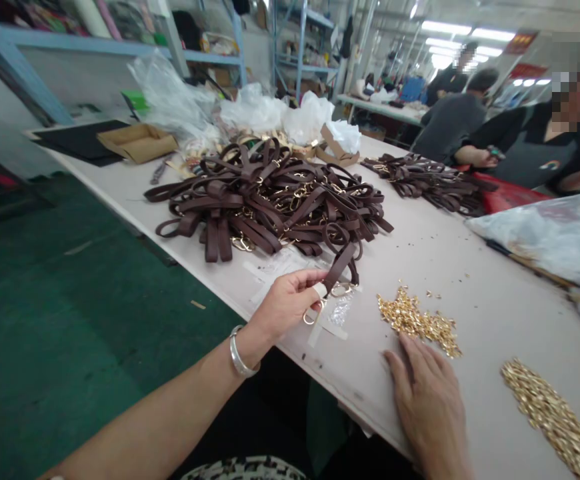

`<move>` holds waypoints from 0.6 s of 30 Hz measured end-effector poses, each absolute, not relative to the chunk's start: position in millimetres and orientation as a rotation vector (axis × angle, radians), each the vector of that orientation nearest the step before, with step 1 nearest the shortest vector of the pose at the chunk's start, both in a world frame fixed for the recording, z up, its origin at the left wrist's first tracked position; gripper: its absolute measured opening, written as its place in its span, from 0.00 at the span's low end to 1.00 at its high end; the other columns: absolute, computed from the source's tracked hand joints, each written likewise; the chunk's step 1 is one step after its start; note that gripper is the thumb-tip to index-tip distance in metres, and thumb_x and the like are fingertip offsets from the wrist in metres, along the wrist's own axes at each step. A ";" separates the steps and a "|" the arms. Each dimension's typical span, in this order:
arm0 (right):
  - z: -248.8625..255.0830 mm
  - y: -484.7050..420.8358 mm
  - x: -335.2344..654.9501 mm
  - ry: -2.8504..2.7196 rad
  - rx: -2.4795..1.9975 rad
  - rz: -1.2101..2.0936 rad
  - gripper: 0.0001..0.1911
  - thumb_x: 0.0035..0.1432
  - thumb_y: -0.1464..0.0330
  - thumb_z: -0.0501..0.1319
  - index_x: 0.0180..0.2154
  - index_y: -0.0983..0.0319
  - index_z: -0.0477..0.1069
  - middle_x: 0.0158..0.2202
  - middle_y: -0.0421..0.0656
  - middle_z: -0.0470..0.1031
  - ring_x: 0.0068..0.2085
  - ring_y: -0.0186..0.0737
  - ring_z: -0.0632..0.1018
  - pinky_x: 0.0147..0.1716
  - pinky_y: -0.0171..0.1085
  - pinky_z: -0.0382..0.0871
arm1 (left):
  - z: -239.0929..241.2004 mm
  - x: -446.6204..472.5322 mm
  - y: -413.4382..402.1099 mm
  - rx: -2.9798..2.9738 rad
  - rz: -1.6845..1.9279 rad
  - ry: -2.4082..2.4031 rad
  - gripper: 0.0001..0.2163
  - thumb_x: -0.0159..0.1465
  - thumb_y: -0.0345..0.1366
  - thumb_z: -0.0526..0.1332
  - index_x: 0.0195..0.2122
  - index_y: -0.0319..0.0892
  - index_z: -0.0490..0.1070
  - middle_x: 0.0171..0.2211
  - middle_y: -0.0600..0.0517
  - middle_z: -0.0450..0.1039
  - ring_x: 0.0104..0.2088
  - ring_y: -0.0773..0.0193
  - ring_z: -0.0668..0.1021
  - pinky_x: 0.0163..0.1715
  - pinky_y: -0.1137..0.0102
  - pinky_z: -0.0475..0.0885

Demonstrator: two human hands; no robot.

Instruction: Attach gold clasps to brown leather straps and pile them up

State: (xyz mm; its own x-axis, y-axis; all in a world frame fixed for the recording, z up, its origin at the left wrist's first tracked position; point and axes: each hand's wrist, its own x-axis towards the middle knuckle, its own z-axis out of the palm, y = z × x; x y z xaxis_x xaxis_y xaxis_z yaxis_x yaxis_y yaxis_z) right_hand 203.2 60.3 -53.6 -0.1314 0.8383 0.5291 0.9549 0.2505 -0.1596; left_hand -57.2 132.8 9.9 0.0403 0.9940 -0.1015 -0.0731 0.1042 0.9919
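My left hand (pixel 290 300), with a silver bangle on the wrist, pinches the end of a brown leather strap (pixel 340 263) that carries a gold clasp (pixel 341 289). The strap lies at the near edge of a big heap of brown straps (pixel 270 197). My right hand (pixel 427 393) rests flat on the table, fingers stretched out, its fingertips just short of a small pile of gold metal pieces (pixel 417 321). A small clear plastic bag (pixel 340 310) lies under the clasp.
A second pile of gold pieces (pixel 553 417) lies at the right. Another heap of straps (pixel 430 180), a red tray (pixel 507 195), cardboard boxes (pixel 137 141) and plastic bags (pixel 270 110) sit farther back. People work at the far right. The table edge (pixel 210 280) runs diagonally.
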 end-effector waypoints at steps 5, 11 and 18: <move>-48.3 53.9 205.6 -1.876 -1.582 -0.321 0.19 0.67 0.58 0.57 0.50 0.65 0.76 0.45 0.49 0.80 0.46 0.49 0.77 0.50 0.47 0.70 | 18.6 -67.0 139.3 1.633 1.359 1.458 0.16 0.64 0.28 0.56 0.51 0.39 0.75 0.40 0.47 0.78 0.39 0.61 0.79 0.41 0.65 0.77; -44.3 46.5 205.1 -1.752 -1.557 -0.206 0.14 0.65 0.59 0.59 0.43 0.60 0.78 0.40 0.45 0.82 0.39 0.42 0.81 0.41 0.39 0.72 | 33.8 -83.3 148.0 2.084 1.536 1.611 0.18 0.65 0.25 0.52 0.54 0.38 0.72 0.46 0.44 0.73 0.49 0.58 0.75 0.52 0.60 0.72; -28.7 27.2 183.9 -1.175 -1.636 0.619 0.16 0.55 0.55 0.69 0.39 0.60 0.79 0.32 0.42 0.82 0.33 0.40 0.81 0.36 0.36 0.76 | 33.7 -50.3 113.3 1.110 1.027 1.065 0.13 0.62 0.31 0.60 0.48 0.40 0.74 0.31 0.53 0.75 0.28 0.69 0.77 0.30 0.74 0.72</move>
